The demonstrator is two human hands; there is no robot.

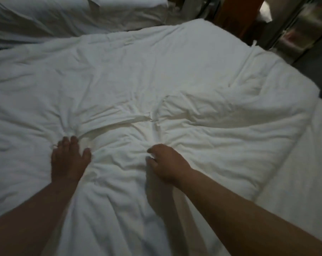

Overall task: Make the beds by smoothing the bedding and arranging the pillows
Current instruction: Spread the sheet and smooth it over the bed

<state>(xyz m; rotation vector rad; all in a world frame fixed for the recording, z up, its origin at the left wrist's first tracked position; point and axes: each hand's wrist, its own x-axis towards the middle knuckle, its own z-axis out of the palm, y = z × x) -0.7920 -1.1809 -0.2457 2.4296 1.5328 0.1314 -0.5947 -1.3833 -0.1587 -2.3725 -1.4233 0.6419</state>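
Dim bedroom, low light, view blurred at the edges; a brown wooden post [236,13] stands beyond the far corner, a second white bed [45,15] lies at upper left

- White crumpled duvet [175,61] covers nearly the whole near bed, spread out but far from flat
- Left hand [69,163] rests on the duvet, fingers [72,143] mostly straight and close together, thumb spread to the side, tips pressed into a knot of gathered cloth
- Right hand [169,163] near it, also on the duvet, fingers [152,150] curled and pinching a small fold
- Creases radiate from both hands; a thick ridge runs across the middle between and beyond them; another puffed fold sits toward the right corner

Progress, as judged: early to middle. Cover is laid over the bed, yet smoothing is barely done. A strip of bare white sheet [304,172] shows along the right side, so the duvet looks off-centre. No pillow can be made out for certain on this bed. The second bed also looks rumpled. Pillows and that bed are left to do

Orientation: near and left edges are out of frame, so the long axis is uncertain. It seems to run from the person toward the far edge, skewed to the right, with the right-hand corner pointing at the dark floor
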